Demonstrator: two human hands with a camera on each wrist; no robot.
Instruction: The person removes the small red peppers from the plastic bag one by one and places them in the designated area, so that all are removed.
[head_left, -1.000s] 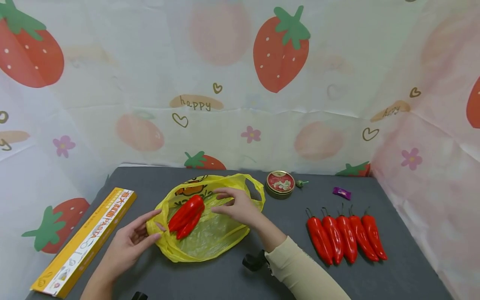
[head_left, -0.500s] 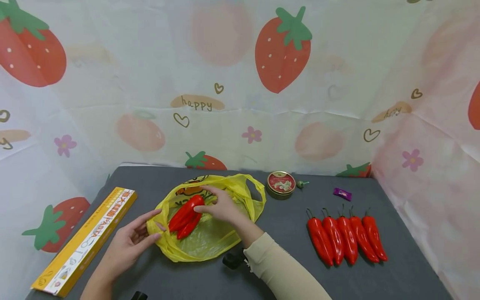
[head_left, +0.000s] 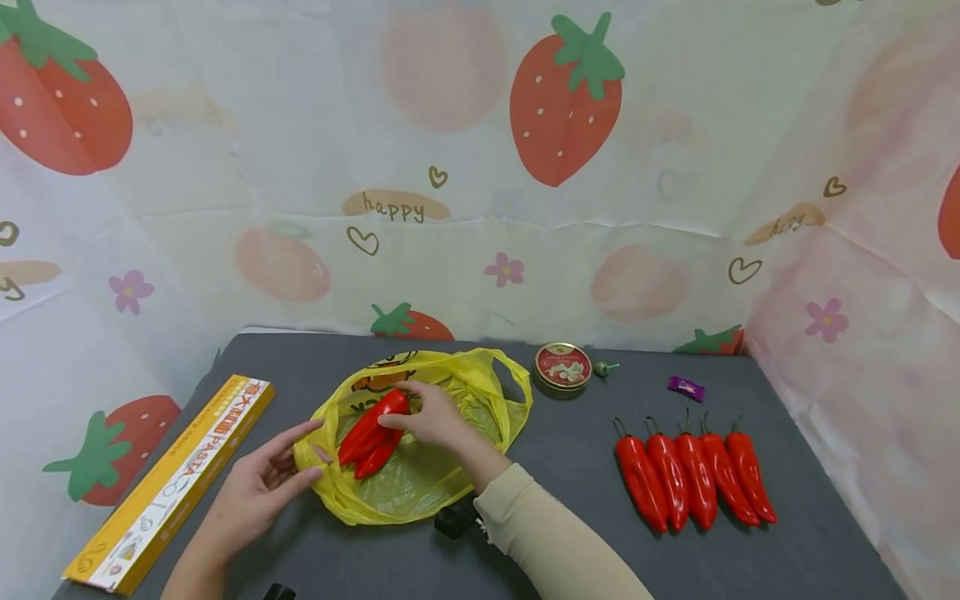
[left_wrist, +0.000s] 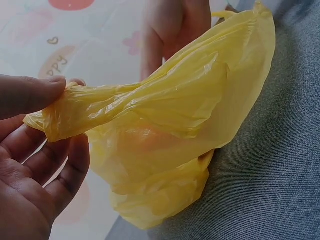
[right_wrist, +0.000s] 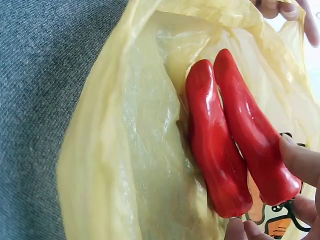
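A yellow plastic bag [head_left: 337, 500] lies spread with its mouth facing up. My left hand [head_left: 251, 492] pinches the left rim; the left wrist view shows the thumb above the folded plastic [left_wrist: 85, 107] and the fingers beneath. Inside the bag two glossy red chili peppers [right_wrist: 212, 135] rest side by side. My right hand [head_left: 435, 417] reaches into the bag, its thumb [right_wrist: 300, 160] on the farther pepper [right_wrist: 257, 135] and its fingers round the stem end, gripping it there. Fingertips also show at the stem end of the other pepper.
Several red chili peppers [head_left: 696, 479] stand in a row on the grey table at right. A round red-lidded tin [head_left: 562, 369], a small green stem-like piece [head_left: 602, 368] and a purple wrapped candy [head_left: 686, 387] sit at the back. A yellow pasta box [head_left: 172, 483] lies at left.
My right hand has moved left and down from over the bag's right side onto the pepper's stem end. My left hand keeps its hold on the bag rim.
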